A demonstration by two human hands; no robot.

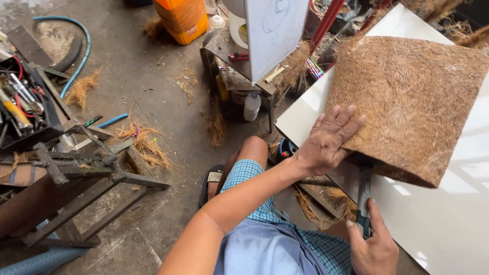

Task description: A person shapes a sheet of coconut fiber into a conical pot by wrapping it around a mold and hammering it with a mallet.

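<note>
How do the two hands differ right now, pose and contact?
The left hand lies flat, fingers spread, on the brown fibre mat; the right hand is curled around a dark tool handle. The left hand reaches further out; the right hand stays near the body. Both are bare.

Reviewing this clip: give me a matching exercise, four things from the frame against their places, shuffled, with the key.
Things:
1. coir mat
2. orange container
3. blue hose
4. tool handle

Places:
A. floor, top left
B. gripped in the right hand
C. on the white board, under the left hand
D. floor, top centre

Pairs: 1-C, 2-D, 3-A, 4-B
</note>
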